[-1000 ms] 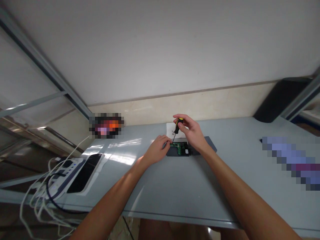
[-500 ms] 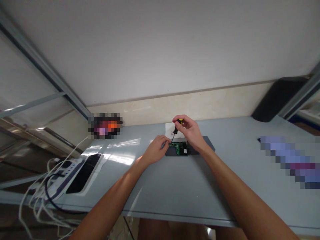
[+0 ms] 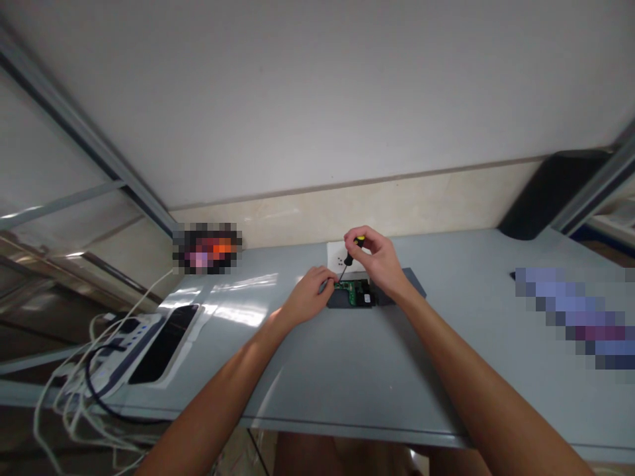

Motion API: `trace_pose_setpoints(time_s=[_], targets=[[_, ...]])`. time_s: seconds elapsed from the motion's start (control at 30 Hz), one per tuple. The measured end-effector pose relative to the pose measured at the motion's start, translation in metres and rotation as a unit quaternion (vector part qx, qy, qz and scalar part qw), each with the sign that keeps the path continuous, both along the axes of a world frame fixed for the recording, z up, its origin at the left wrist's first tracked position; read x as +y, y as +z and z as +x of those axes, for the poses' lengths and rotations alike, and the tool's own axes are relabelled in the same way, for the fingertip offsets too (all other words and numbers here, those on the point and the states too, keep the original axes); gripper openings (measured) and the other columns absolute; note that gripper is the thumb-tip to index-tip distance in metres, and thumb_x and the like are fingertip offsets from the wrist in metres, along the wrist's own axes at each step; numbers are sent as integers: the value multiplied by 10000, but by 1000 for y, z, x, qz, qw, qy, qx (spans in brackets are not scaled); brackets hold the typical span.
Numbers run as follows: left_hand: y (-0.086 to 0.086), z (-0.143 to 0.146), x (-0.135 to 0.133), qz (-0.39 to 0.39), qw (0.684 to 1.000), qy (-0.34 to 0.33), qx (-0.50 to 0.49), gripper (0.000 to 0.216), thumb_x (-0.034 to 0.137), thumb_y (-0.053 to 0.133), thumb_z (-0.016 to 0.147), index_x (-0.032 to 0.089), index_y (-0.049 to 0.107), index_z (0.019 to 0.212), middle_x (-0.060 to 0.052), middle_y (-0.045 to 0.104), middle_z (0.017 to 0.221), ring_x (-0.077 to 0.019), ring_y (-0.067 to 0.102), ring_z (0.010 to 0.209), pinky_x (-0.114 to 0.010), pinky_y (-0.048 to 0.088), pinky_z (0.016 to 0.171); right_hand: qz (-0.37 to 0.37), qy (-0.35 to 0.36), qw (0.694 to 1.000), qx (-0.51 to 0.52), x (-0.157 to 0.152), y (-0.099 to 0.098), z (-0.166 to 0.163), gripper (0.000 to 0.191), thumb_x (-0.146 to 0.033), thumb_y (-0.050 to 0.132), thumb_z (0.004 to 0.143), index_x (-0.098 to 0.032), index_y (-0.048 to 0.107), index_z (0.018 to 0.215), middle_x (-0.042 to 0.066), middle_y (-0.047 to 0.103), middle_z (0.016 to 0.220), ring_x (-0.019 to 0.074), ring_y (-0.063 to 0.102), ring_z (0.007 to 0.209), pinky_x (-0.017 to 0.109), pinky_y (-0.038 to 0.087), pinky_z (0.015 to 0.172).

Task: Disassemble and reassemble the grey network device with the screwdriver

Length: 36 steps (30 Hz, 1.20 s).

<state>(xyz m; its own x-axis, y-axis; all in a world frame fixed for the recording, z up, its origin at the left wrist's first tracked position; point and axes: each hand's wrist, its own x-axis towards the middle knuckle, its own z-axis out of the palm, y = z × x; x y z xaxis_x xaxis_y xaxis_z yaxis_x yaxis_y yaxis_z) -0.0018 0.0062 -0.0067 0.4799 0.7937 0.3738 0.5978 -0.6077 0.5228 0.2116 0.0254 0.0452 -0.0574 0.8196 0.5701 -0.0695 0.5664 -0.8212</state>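
Observation:
A small green circuit board (image 3: pixel 355 292) lies on a dark flat pad (image 3: pixel 414 283) at the far middle of the grey table (image 3: pixel 347 370). My right hand (image 3: pixel 377 261) is closed on a small screwdriver (image 3: pixel 349 258) with a yellow and black handle, held upright, its tip down at the board's left edge. My left hand (image 3: pixel 308 297) rests just left of the board with its fingers pinched against that edge; what they hold, if anything, is too small to make out.
A small white square (image 3: pixel 336 254) lies behind the board. At the table's left end sit a black phone (image 3: pixel 163 344) on a white sheet and a power strip (image 3: pixel 116 347) with white and black cables (image 3: pixel 69 403). A dark object (image 3: pixel 546 192) leans at the back right.
Both hands stay at the board; my right hand has shifted slightly around the screwdriver handle. The view has drifted a little.

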Motion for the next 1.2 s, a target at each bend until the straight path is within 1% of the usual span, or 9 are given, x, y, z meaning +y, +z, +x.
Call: trace_pose_setpoints(time_s=[0.1, 0.27, 0.37, 0.57, 0.7, 0.8, 0.9, 1.03, 1.2], targets=[[0, 0, 0, -3, 1000, 2, 2, 222, 225, 495, 1091, 223, 714, 1052, -79, 746, 1062, -265, 656, 1074, -433, 512, 1003, 6, -31, 999, -12, 4, -2, 0, 84, -331, 782, 912, -267, 754, 958, 34, 742, 1018, 228, 688, 993, 391, 536, 910], [1, 0, -1, -3, 1000, 4, 4, 223, 224, 496, 1093, 221, 715, 1049, -82, 747, 1058, -266, 657, 1066, -429, 510, 1000, 3, -1, 1000, -9, 8, -7, 2, 203, -343, 644, 1007, -292, 747, 1174, 31, 755, 1070, 220, 704, 1018, 397, 540, 934], [2, 1, -1, 0, 1000, 5, 4, 216, 211, 502, 1087, 220, 714, 1045, -81, 749, 1060, -264, 658, 1067, -423, 509, 1002, -4, -7, 1000, -10, 8, -9, 3, 171, -394, 653, 1015, -283, 731, 1119, 30, 748, 1079, 214, 700, 1014, 397, 536, 953], [3, 1, -1, -3, 1000, 8, 3, 215, 215, 507, 1085, 221, 718, 1048, -79, 758, 1070, -264, 659, 1070, -426, 511, 1009, -4, -60, 998, -25, 11, -10, 7, 155, -375, 761, 910, -268, 747, 1021, 40, 738, 1121, 219, 682, 1019, 383, 547, 910], [2, 0, -1, -6, 1000, 10, 1, 224, 223, 503, 1088, 223, 724, 1053, -81, 757, 1075, -264, 663, 1076, -431, 517, 1019, -10, -29, 999, -28, 13, -10, 11, 238, -345, 725, 917, -282, 761, 1143, 36, 741, 1070, 217, 685, 987, 397, 557, 917], [2, 0, -1, -3, 1000, 7, 2, 219, 220, 507, 1085, 224, 724, 1061, -81, 754, 1076, -265, 663, 1077, -435, 519, 1020, -22, 1, 1000, -17, 12, -9, 12, 276, -405, 690, 959, -285, 747, 1201, 30, 730, 1016, 207, 662, 927, 382, 556, 880], [1, 0, -1, 0, 1000, 9, 6, 218, 223, 509, 1085, 227, 725, 1059, -80, 751, 1063, -264, 662, 1068, -430, 522, 1005, -20, -11, 999, -25, 11, -8, 12, 224, -444, 704, 972, -282, 758, 1117, 34, 738, 1064, 211, 669, 973, 383, 552, 915], [0, 0, 0, 3, 1000, 6, 3, 225, 230, 501, 1089, 223, 723, 1057, -80, 745, 1062, -263, 662, 1074, -423, 519, 1002, 11, -52, 998, -44, 10, -6, 11, 150, -362, 771, 901, -271, 779, 1019, 48, 739, 1104, 235, 688, 1052, 405, 550, 950], [1, 0, 0, -1, 1000, 6, 2, 221, 230, 505, 1087, 214, 723, 1057, -80, 750, 1061, -262, 663, 1068, -424, 513, 1010, -6, 20, 1000, -20, 6, -2, 10, 332, -290, 685, 909, -292, 753, 1233, 33, 753, 1064, 218, 695, 995, 398, 541, 937]])
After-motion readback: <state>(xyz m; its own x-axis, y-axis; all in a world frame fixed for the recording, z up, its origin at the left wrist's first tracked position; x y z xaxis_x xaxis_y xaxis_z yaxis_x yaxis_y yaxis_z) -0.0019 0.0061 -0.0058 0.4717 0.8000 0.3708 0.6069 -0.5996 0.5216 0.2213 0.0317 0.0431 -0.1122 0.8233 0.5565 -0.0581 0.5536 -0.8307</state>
